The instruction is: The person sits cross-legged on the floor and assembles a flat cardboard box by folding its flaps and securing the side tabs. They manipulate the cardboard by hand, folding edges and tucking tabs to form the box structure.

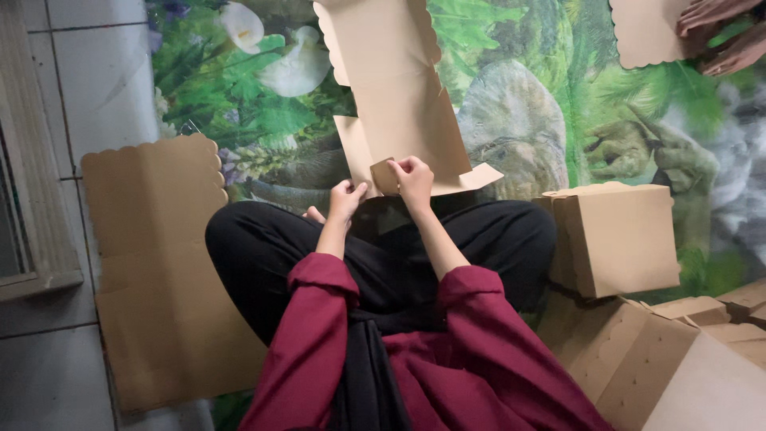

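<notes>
A flat brown cardboard box blank (403, 88) with scalloped edges lies across my crossed legs and the floor mat. My left hand (345, 199) grips its near left flap at the bottom edge. My right hand (413, 177) pinches a small folded tab (383, 174) at the blank's near edge. Both hands sit close together above my black trousers, with dark red sleeves behind them.
A stack of flat cardboard blanks (155, 263) lies on my left. Folded brown boxes (618, 235) pile up on my right. Another person's hands (722, 32) hold a cardboard piece (646, 32) at the top right. A leafy printed mat (558, 104) covers the tiled floor.
</notes>
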